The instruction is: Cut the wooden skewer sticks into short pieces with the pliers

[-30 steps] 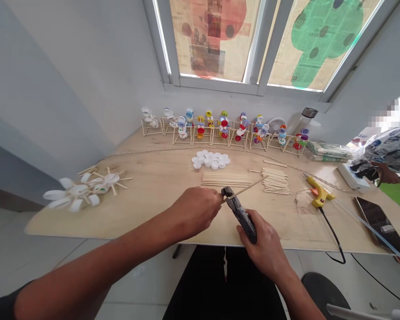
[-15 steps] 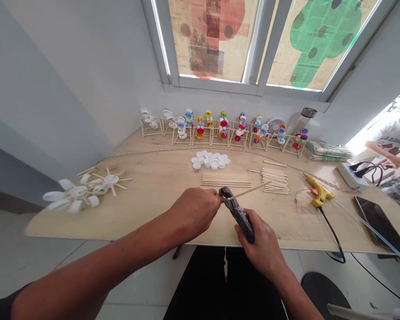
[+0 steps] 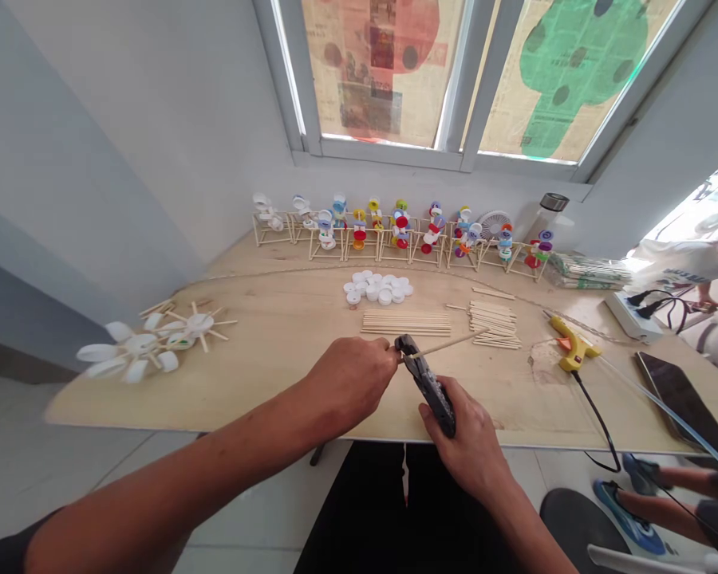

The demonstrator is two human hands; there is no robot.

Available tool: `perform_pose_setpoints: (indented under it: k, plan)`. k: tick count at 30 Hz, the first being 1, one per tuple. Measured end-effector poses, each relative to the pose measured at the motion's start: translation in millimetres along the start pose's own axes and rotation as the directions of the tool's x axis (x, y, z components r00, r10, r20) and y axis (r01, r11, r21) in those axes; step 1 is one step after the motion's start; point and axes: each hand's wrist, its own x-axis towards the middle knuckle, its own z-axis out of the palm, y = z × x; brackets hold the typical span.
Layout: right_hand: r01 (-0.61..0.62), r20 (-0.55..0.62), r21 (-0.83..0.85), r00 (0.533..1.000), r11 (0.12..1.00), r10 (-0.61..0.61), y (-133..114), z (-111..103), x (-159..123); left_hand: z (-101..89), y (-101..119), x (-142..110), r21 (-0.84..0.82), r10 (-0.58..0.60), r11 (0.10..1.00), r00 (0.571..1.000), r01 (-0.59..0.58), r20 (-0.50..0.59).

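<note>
My left hand (image 3: 359, 379) is closed on one end of a thin wooden stick (image 3: 451, 344), which slants up to the right. In my right hand (image 3: 470, 422) is a dark pair of pliers (image 3: 428, 383), its jaws around the stick close beside my left fingers. Just beyond lie a row of long wooden sticks (image 3: 405, 322) and a pile of short cut sticks (image 3: 494, 325). White bottle caps (image 3: 378, 287) are heaped behind them. The stick's left end is hidden in my left hand.
Stick frames with coloured cap wheels (image 3: 400, 231) line the wall. At left lie white cap wheels (image 3: 140, 344). To the right are a yellow glue gun (image 3: 574, 343), a phone (image 3: 688, 402) and a power strip (image 3: 634, 317). Other people stand beyond the table's right end.
The stick has tilted a little flatter, its far end shifting slightly right and down. Both hands stay nearly in place. People at the right have moved, and feet now show below the table.
</note>
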Motion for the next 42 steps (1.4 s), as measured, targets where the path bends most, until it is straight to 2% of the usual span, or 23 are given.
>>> perform_pose_setpoints:
  k: [11,27,42]
  plan:
    - [-0.023,0.002,0.040,1.000,0.999,0.023,-3.9,-0.8,1.2,-2.2,1.8,-0.2,-0.012,-0.029,1.000,1.000,0.029,-0.003]
    - [0.014,-0.023,-0.049,1.000,0.999,-0.016,-5.6,2.9,5.4,-2.9,4.6,-1.1,0.021,-0.071,0.997,0.997,0.071,-0.005]
    - [-0.030,0.024,-0.129,0.999,0.991,0.034,-7.2,13.2,14.5,7.7,-0.8,-1.5,0.122,-0.102,0.986,0.991,0.112,-0.089]
